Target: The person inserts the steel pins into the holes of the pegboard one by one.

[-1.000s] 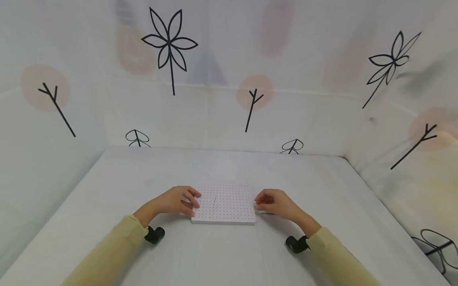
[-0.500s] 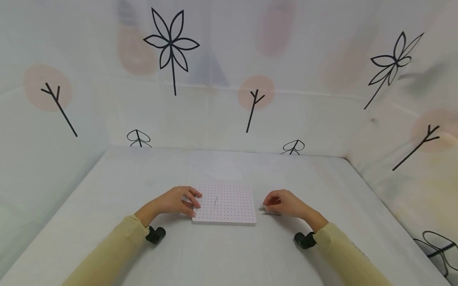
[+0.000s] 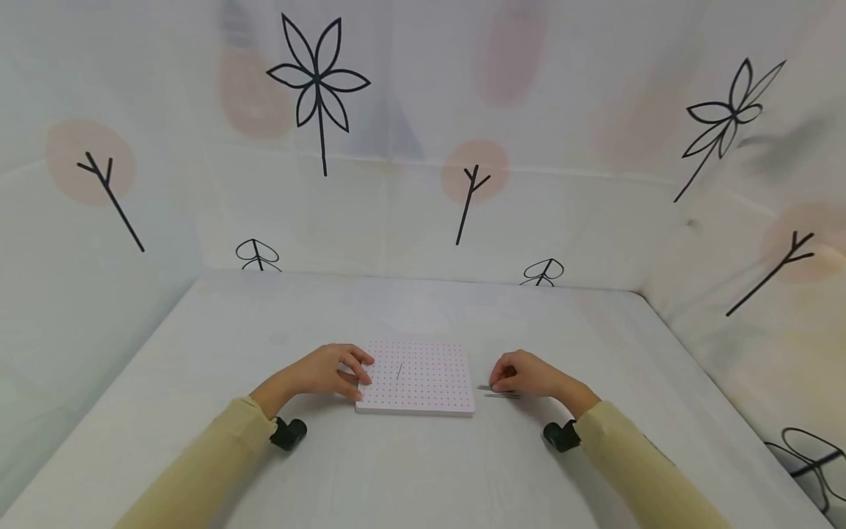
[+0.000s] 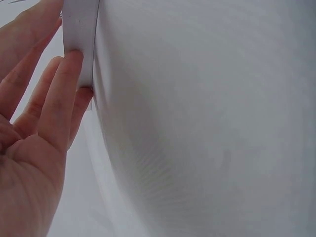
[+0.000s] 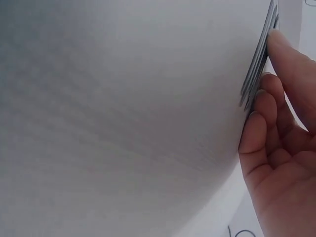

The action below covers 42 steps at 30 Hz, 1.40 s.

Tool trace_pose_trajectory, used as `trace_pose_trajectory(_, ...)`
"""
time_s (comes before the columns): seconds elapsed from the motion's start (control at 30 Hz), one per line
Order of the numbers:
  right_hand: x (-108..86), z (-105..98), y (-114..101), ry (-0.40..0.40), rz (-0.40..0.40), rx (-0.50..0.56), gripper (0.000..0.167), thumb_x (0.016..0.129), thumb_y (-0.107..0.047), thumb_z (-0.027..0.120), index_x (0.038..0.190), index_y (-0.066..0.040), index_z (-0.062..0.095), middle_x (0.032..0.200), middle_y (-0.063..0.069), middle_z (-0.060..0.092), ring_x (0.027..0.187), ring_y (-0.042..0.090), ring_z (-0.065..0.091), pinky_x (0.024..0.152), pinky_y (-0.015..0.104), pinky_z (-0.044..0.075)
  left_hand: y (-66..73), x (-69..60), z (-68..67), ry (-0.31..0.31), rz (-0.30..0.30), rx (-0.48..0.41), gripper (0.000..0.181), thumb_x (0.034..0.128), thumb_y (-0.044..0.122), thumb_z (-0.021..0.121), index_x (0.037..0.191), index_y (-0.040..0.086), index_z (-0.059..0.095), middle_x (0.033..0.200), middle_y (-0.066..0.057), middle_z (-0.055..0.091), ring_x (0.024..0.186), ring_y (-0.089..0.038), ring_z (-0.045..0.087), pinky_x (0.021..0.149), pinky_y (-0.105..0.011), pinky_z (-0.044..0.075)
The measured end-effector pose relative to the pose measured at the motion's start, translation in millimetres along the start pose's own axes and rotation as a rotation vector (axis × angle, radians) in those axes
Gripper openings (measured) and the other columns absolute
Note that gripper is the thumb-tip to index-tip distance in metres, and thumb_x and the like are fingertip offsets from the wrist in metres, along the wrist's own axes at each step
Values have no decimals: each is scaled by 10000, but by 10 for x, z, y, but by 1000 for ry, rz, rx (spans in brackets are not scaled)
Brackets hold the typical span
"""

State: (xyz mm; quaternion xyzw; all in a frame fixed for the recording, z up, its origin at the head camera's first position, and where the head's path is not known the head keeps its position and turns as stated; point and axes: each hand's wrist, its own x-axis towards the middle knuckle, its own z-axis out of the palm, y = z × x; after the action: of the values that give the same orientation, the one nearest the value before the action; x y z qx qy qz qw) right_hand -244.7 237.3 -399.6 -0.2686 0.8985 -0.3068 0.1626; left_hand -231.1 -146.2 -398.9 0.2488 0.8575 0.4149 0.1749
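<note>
A white board [image 3: 436, 400] dotted with a grid of small marks or holes lies on the table. One thin dark pin [image 3: 399, 372] shows on its left half; whether it stands or lies, I cannot tell. My left hand [image 3: 325, 369] rests fingertips on the board's left edge, and in the left wrist view fingers [image 4: 61, 96] touch its side wall. Right of the board, several thin metal rods [image 5: 256, 59] lie nearly parallel on the table. My right hand [image 3: 525, 373] has its thumb tip on them, other fingers curled beside; any pinch is hidden.
White cloth covers the table [image 3: 410, 477]. A patterned curtain [image 3: 562, 88] with printed flowers and twigs rises behind and at both sides. Dark wrist cameras [image 3: 288, 433] sit under both wrists, close to the cloth.
My right hand has moved right, from beside the board's right edge to the rods, and has since settled lower onto them. The left hand stays at the board.
</note>
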Motion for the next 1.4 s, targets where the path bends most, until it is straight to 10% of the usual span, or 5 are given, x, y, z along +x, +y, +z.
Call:
trace_pose_trajectory(0.8,-22,-20,-57,-50,21,-6,49,906,-69,589,872,-34,583,782,-28,529,742,127,465,641,235,407,26,-6,1,8,-1,34,156,706,102,812,842,114,739,1215,-77,549,996,-215,606,850,-306,502)
trace_pose_trajectory(1.4,-39,-23,-110,105,-37,42,69,908,-76,596,956,-27,590,846,20,604,722,146,557,655,238,492,17,-4,8,13,-14,13,159,706,104,812,847,117,739,1215,-76,549,986,-203,610,845,-302,504)
